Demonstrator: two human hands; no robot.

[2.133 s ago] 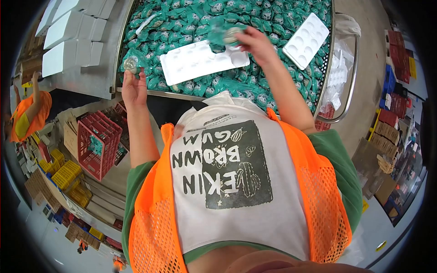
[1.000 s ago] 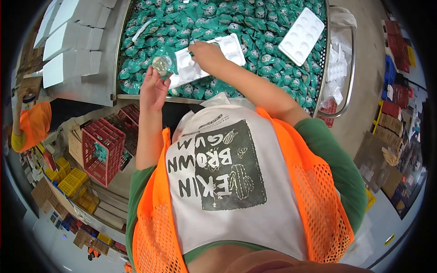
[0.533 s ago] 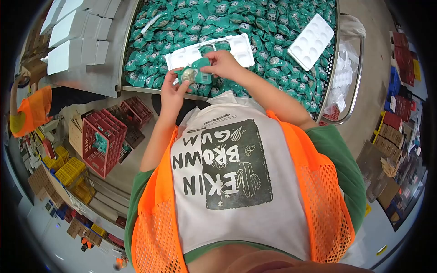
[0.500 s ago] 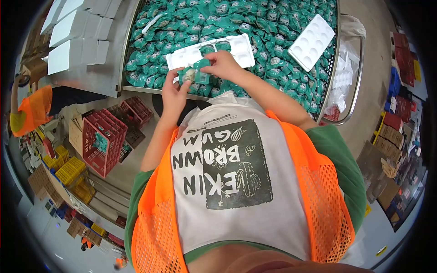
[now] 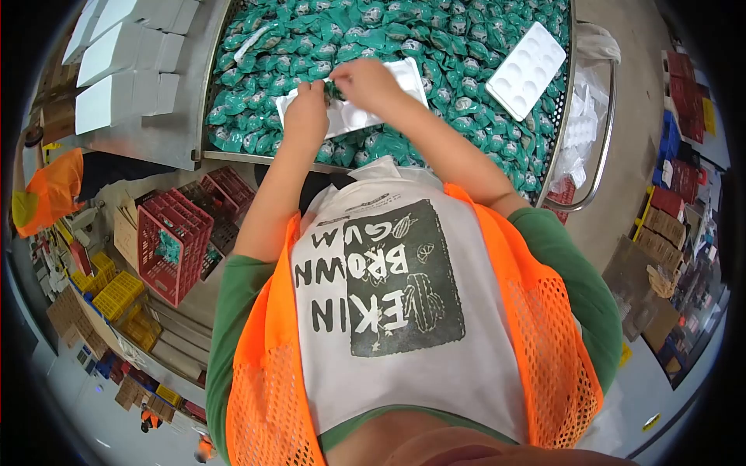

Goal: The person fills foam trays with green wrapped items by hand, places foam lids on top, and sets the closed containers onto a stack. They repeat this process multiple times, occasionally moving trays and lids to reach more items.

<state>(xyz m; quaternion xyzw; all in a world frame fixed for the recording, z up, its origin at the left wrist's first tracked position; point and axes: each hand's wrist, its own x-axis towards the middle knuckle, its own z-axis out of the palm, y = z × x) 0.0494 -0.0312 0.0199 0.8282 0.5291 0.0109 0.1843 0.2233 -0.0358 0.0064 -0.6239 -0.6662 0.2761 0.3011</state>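
A wide metal-edged table holds a thick layer of green-wrapped pieces (image 5: 474, 93). Near its front edge lies a white tray with round hollows (image 5: 353, 119). Over the tray's left part, my left hand (image 5: 306, 111) has its fingers closed at a green packet (image 5: 334, 91). My right hand (image 5: 367, 84) pinches the same packet from the right, its fingertips close to those of my left hand. Most of the packet is hidden by the fingers. A second white tray (image 5: 527, 71) lies tilted on the green pieces at the right.
White boxes (image 5: 124, 50) stand on a metal surface (image 5: 159, 140) at the left. Red crates (image 5: 172, 247) are on the floor below. A person in an orange vest (image 5: 54, 190) is at the far left. A curved metal rail (image 5: 610, 147) runs along the right, beside clear plastic.
Both hands have moved forward and up over the tray, carrying the green packet from the front edge. The green packets seen in the tray earlier are now hidden behind my hands.
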